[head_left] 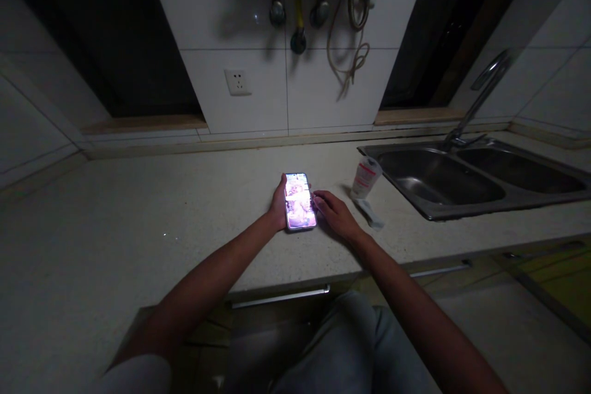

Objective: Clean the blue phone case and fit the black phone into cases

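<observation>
A smartphone [300, 204] with a brightly lit, colourful screen is held over the countertop. My left hand [277, 204] is wrapped round its left side, with the thumb along the edge and the other fingers hidden behind it. Close by the phone's right edge is my right hand [333, 212], its fingers curled in and nothing visible in them. Whether those fingertips touch the phone, I cannot tell. To the right of that hand stands a clear plastic cup [366, 176] with red print. A small pale, flat object [368, 213] lies in front of the cup.
The pale countertop [221, 197] runs along a tiled wall with a socket [238, 82]. Hoses and a tied cord [355, 64] hang above. On the right are a double steel sink [429, 178] and a tap [480, 101]. Drawer handles [281, 297] line the front below.
</observation>
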Tool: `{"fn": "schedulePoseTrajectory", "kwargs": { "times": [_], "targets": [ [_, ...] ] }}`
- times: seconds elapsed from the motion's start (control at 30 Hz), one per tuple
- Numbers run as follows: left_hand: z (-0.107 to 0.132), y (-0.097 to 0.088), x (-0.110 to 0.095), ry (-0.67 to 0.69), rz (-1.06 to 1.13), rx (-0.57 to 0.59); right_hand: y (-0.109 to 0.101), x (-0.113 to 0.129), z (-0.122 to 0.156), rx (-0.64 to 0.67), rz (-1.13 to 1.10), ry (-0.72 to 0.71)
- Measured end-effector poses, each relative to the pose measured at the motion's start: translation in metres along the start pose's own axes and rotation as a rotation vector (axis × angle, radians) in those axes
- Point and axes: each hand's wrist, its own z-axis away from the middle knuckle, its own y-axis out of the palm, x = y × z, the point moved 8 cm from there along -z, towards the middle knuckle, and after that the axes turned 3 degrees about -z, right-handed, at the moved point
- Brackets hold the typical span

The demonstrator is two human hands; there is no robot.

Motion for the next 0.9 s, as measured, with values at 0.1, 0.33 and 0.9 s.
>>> {"fn": "schedulePoseTrajectory", "kwargs": {
  "times": [0.1,0.33,0.9],
  "targets": [
    [0.0,0.0,-0.001,0.015,-0.032,0.012,0.0,0.002,0.0,0.005,0.001,-0.003],
    [-0.001,0.002,-0.006,0.083,-0.019,-0.007,-0.003,0.005,0.0,-0.006,0.005,-0.031],
    [0.006,-0.007,-0.013,0.159,-0.041,-0.141,0.008,0.01,0.011,0.125,0.125,0.019]
  ]
}}
